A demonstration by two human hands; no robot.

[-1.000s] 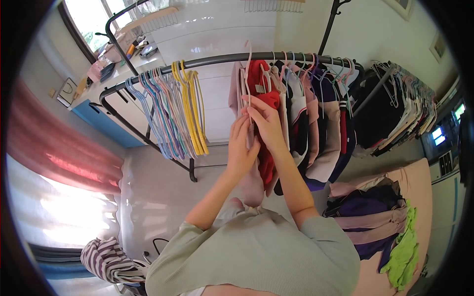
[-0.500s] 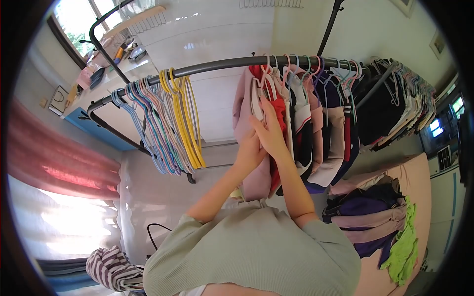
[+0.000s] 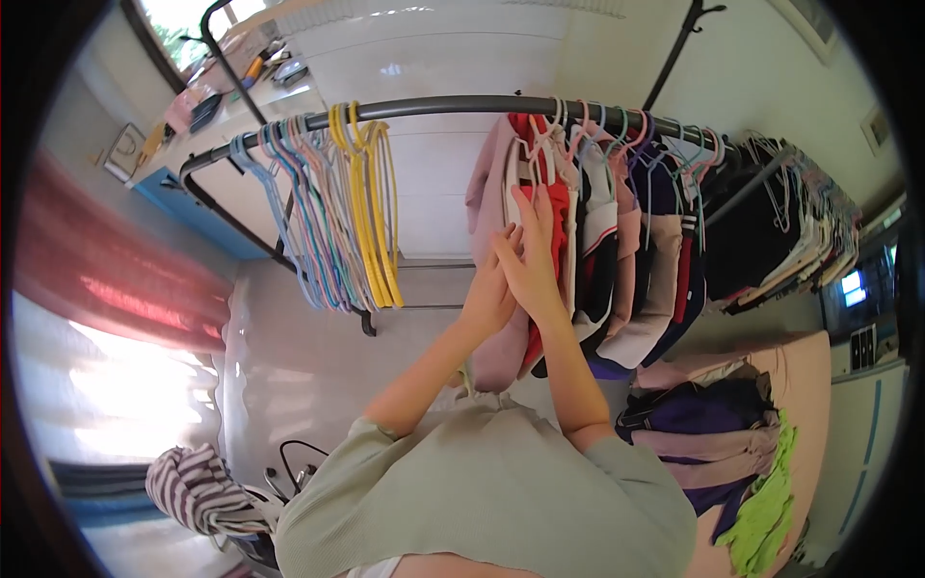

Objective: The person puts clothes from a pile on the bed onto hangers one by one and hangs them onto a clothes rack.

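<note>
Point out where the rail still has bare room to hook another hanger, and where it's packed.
The rail is bare between the empty hangers and the pink garment that the left hand and right hand touch. From that garment rightward, the hung clothes are packed tight. The pile of clothes covers the lower right.

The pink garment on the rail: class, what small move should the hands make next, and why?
Probably let go and draw back: the pink garment already hangs from the rail beside the red one, with both the left hand and right hand pressed flat against it.
</note>
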